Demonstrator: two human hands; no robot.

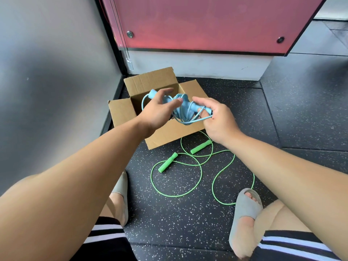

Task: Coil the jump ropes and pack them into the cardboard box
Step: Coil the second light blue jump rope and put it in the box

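Observation:
A light blue jump rope [183, 108], bundled into loose coils with its handles, hangs over the open cardboard box [169, 132]. My right hand [216, 119] holds the bundle, with one handle and a loop of cord across its fingers. My left hand [160, 108] touches the bundle's left side, fingers spread; one blue handle sticks up behind it. A green jump rope [188, 166] lies uncoiled on the floor in front of the box, its two handles side by side near the box's front wall.
The box stands in a corner between a grey wall [56, 72] on the left and a red panel [207, 21] behind. The floor is black speckled rubber. My feet in grey slides [246, 204] flank the green rope.

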